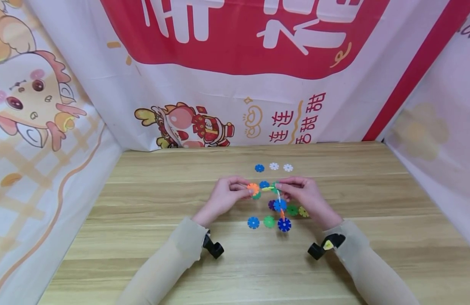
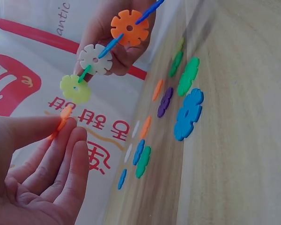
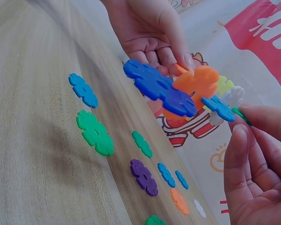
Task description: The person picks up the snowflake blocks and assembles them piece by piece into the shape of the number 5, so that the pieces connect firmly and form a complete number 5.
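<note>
The left hand (image 1: 224,195) pinches one orange disc (image 1: 252,189) near the yellow end of a raised six-disc chain (image 1: 280,205); whether they touch is unclear. The right hand (image 1: 310,197) has its grip clamped on the chain's green disc (image 3: 241,116). Twelve loose discs (image 1: 269,221) lie on the desk (image 1: 265,271): three blue, three green, two white, two orange (hidden in the head view), one purple, one yellow.

Discs (image 3: 196,86) smooth plastic (faint sheen); tabletop (image 1: 154,186) wood-grained, satiny; backdrop (image 1: 235,55) printed cloth, matt

Wood-grain table (image 1: 151,203), flat notched discs (image 1: 269,221), blue, green, purple, orange, white
</note>
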`<state>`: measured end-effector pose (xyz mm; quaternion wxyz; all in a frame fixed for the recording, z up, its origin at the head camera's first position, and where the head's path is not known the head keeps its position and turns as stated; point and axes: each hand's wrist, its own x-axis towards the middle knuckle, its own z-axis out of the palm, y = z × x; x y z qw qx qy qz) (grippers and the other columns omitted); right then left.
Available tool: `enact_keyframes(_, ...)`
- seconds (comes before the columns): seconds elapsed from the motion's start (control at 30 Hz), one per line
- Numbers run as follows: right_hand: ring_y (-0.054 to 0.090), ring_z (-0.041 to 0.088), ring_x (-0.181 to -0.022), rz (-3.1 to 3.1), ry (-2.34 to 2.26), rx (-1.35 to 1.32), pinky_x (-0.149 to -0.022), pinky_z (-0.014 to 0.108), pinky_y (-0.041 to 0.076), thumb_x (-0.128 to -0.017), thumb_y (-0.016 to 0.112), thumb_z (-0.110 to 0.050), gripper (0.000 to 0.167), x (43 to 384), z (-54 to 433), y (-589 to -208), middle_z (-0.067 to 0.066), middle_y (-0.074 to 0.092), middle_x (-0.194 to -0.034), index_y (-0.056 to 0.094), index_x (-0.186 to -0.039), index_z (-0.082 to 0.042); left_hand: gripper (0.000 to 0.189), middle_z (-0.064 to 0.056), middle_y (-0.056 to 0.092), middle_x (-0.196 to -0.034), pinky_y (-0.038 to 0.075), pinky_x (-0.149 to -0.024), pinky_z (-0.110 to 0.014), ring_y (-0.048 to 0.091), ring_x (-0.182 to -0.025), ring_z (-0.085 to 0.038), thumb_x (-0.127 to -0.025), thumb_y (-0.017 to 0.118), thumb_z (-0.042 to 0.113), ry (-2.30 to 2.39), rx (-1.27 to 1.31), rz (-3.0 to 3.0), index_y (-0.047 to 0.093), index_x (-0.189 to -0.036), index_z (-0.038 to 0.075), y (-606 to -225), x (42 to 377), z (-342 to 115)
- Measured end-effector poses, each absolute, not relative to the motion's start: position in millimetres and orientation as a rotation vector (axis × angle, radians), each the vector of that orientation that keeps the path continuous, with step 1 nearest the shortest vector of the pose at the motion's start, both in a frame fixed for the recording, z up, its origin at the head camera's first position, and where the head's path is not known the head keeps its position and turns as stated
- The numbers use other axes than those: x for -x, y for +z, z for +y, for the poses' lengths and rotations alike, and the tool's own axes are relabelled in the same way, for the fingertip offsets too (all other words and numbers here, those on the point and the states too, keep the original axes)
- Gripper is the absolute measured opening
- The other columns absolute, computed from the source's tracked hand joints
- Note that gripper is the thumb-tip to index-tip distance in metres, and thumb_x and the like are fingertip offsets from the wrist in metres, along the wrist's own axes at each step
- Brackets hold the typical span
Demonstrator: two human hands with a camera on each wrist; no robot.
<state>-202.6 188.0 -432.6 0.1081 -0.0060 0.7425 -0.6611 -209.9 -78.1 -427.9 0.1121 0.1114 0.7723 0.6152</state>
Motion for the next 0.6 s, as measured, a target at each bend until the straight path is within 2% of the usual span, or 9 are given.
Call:
enact_keyframes(0.13,0.066,0.018,-0.078,2.169,-1.972,0.028,-0.074,0.030,0.060,-0.092,0.079,-0.031,0.043,202.7,186.7,-433.8,0.015,0.071,-0.097,0.071,-0.120,0.002,0.020,-0.007,0.076,-0.095,0.059,-0.084,-0.042,0.073,-0.087,-0.021,-0.098,0.070,0.009,1.841,-0.316,2.234,0.069,-0.116,0.001,-428.7,208.5,-77.1)
enact_keyframes(0.37,0.066,0.018,-0.077,2.168,-1.986,0.025,-0.073,0.030,0.060,-0.092,0.079,-0.028,0.042,202.7,182.4,-435.7,0.014,0.072,-0.098,0.070,-0.120,0.003,0.023,-0.008,0.076,-0.096,0.056,-0.088,-0.051,0.073,-0.087,-0.023,-0.099,0.068,0.011,1.853,-0.319,2.189,0.065,-0.119,0.001,-427.4,205.0,-74.6)
enact_keyframes(0.6,0.066,0.018,-0.077,2.163,-1.999,0.020,-0.073,0.030,0.060,-0.092,0.079,-0.028,0.040,202.6,180.6,-437.0,0.014,0.072,-0.097,0.070,-0.118,0.002,0.022,-0.009,0.076,-0.095,0.057,-0.088,-0.050,0.073,-0.089,-0.027,-0.100,0.067,0.011,1.871,-0.315,2.153,0.062,-0.119,0.000,-427.0,202.4,-72.0)
